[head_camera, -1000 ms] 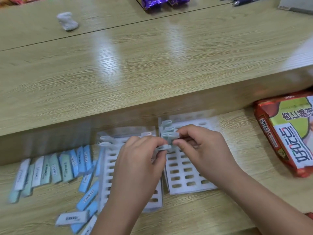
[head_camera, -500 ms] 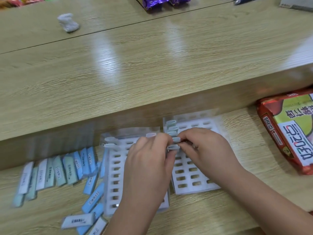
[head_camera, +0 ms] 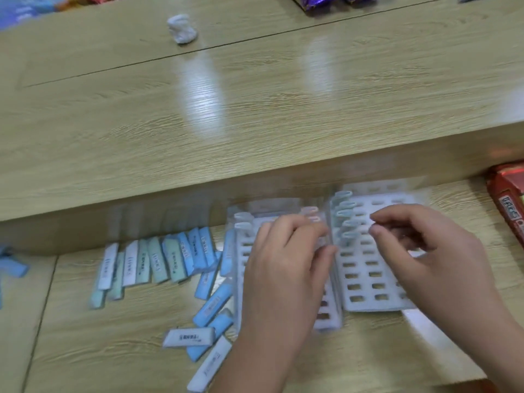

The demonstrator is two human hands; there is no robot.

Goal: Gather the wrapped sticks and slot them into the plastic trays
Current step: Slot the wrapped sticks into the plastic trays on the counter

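On the pale wood-grain tabletop (head_camera: 113,350) lie two white slotted plastic trays (head_camera: 368,279). The left hand (head_camera: 286,265) curls onto the left one, grip too blurred to tell; the right hand (head_camera: 419,251) hovers loosely curled, empty. Flat blue, mint and white wrapped sticks (head_camera: 170,259) lie scattered beside them, some upright in slots.

The furniture is a two-level desk in pale wood-grain laminate: a raised upper surface (head_camera: 283,123) drops by a vertical riser (head_camera: 170,214) to a lower work surface (head_camera: 107,350) nearest the viewer. A dark seam (head_camera: 255,42) crosses the upper surface, and a second seam (head_camera: 42,316) divides the lower one at the left. Two soft white glare patches (head_camera: 201,89) from lighting above lie on the glossy upper surface.
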